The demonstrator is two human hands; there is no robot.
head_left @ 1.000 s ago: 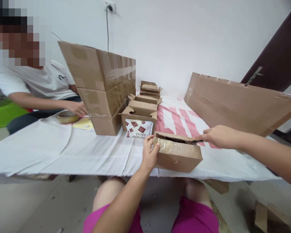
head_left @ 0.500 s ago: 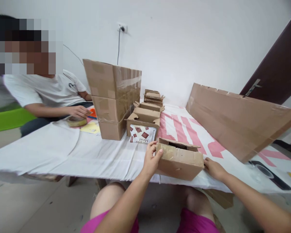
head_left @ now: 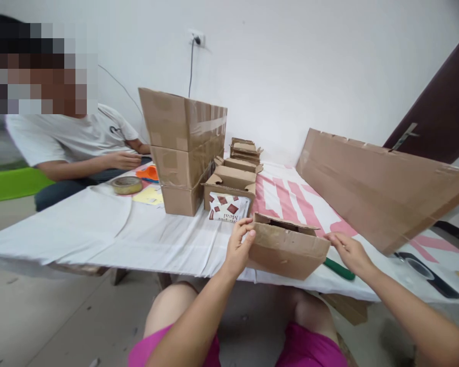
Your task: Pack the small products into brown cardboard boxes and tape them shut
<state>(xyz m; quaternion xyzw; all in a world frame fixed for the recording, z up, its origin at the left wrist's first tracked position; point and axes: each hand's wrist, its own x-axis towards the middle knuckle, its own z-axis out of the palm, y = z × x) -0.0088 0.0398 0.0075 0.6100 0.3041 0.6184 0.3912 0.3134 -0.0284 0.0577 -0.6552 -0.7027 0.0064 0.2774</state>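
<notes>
A small brown cardboard box (head_left: 286, 252) stands at the table's front edge, its top flaps partly raised with a dark gap between them. My left hand (head_left: 240, 247) grips its left end, thumb on the near side and fingers behind. At the upper right corner, my right hand (head_left: 348, 250) pinches the edge with its fingertips. Under that hand lies a green-handled tool (head_left: 339, 268), partly hidden by the box. Just behind the box, a white printed packet (head_left: 229, 206) leans against an open cardboard box (head_left: 233, 178).
Taped boxes (head_left: 172, 163) are stacked at left centre, with more open boxes (head_left: 247, 148) behind. A large cardboard sheet (head_left: 382, 188) stands on the right near a black tool (head_left: 430, 275). Across the table, a co-worker (head_left: 76, 137) sits near a tape roll (head_left: 126, 184) and an orange object (head_left: 148, 173).
My right hand has moved up from the box's right side to its upper corner, and the green handle has come into view. The co-worker's hand has drawn back from the orange object.
</notes>
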